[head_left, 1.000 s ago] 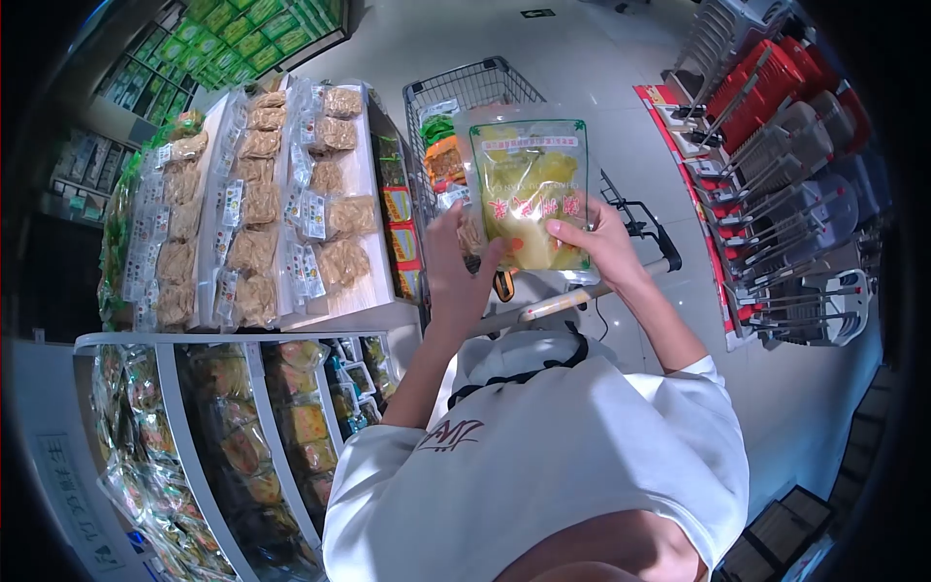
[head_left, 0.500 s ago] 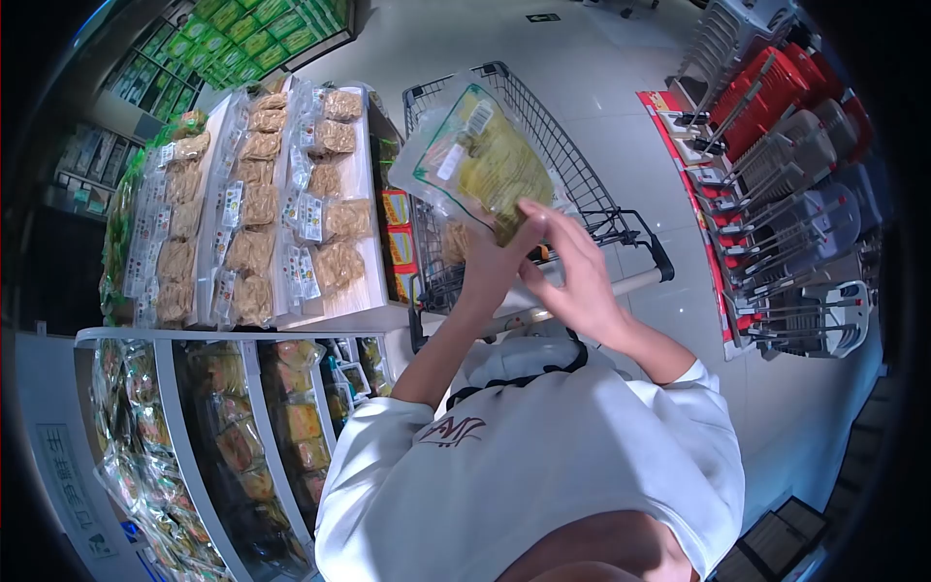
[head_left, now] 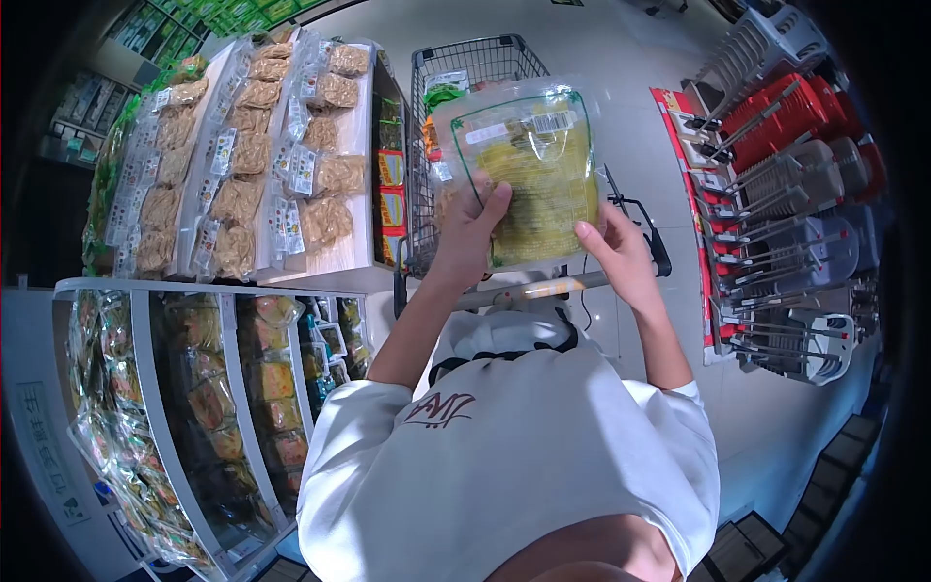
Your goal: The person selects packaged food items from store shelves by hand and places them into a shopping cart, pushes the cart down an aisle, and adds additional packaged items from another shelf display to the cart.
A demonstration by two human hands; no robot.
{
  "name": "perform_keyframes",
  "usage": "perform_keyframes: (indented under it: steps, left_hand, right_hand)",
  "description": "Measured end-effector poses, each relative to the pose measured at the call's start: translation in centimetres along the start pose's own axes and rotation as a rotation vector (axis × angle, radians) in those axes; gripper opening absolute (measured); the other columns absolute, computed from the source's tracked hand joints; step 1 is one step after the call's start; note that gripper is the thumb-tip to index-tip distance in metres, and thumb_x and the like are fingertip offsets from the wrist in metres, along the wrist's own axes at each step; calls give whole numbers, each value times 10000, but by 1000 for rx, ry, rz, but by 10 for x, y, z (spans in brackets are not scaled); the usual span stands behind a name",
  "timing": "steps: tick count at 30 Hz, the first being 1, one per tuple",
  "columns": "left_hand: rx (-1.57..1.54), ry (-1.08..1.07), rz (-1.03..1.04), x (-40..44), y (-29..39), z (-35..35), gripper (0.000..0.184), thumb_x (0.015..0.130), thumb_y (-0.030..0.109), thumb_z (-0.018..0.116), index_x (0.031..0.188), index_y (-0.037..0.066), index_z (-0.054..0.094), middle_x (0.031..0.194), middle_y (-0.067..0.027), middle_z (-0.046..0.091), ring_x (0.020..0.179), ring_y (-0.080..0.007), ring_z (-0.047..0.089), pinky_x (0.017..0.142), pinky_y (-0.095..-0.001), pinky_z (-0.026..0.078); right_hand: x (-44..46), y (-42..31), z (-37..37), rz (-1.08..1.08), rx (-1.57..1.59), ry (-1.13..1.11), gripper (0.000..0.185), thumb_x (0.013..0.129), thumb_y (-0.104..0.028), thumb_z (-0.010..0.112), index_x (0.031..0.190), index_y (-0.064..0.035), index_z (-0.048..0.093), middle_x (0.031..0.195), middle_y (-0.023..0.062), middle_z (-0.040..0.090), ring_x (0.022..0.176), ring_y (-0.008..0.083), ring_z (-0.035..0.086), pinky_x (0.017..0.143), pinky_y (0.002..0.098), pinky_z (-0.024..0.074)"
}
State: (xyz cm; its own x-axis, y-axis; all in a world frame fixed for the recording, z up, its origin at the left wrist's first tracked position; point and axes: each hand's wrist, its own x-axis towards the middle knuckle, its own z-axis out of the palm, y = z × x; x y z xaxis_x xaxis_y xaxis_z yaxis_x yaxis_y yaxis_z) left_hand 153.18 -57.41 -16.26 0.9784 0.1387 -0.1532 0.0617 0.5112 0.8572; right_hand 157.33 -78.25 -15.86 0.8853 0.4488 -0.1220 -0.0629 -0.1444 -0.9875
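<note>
We hold up a shiny, see-through bag [head_left: 548,179] of yellow-green food in front of us, above the shopping cart [head_left: 468,45], with our left hand [head_left: 470,228] holding its left side and our right hand [head_left: 626,257] at its right edge. Its flat face is turned to us and it leans just a little, with the wide clear part at the top and left. We can see a green line near its edge, a white label with black bars near the top, a plain white strip beside that, and rows of tiny writing lower down.
</note>
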Motion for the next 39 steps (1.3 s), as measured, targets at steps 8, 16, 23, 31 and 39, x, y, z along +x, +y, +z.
perform_keyframes:
  steps: [8, 16, 23, 31, 39]
  left_hand:
    - [608, -160, 261, 3, 0, -20, 331, 939, 139, 579, 1257, 61, 526, 1193, -66, 570, 1068, -175, 563, 930, -317, 439]
    - [-275, -316, -311, 18, 2, -37, 447, 961, 274, 465, 1354, 65, 433, 1383, -139, 462, 1223, -225, 493, 1059, -395, 380]
    - [-220, -428, -334, 7, -4, -30, 542, 918, 135, 569, 1390, 37, 321, 1300, -138, 499, 1179, -240, 535, 935, -402, 511]
    - [-155, -236, -294, -11, -8, -35, 610, 896, 33, 581, 1411, 73, 256, 1269, -102, 511, 1145, -225, 556, 889, -367, 547]
    - [-160, -259, -284, -18, 1, -68, 619, 898, 14, 558, 1426, 70, 239, 1325, -126, 472, 1224, -246, 490, 990, -416, 468]
  right_hand:
    - [10, 4, 10, -93, 168, -2, 412, 802, -67, 728, 1171, 12, 563, 1062, 66, 642, 1032, 145, 572, 917, 300, 449]
    - [40, -7, -24, -1049, -534, 299, 372, 639, -50, 766, 968, -31, 594, 1033, 108, 674, 992, 302, 605, 892, 388, 481]
    - [48, -8, -21, -1045, -713, 240, 415, 644, -58, 754, 1037, -39, 621, 1140, 110, 630, 1117, 325, 542, 945, 405, 451]
    - [41, -2, 25, -470, -221, 533, 600, 845, -123, 683, 1365, -37, 396, 1247, 161, 509, 1206, 273, 472, 982, 376, 424]
    - [1, 18, 58, 174, 407, 10, 470, 865, -153, 679, 1276, -6, 504, 1168, 62, 594, 1092, 118, 539, 943, 281, 425]
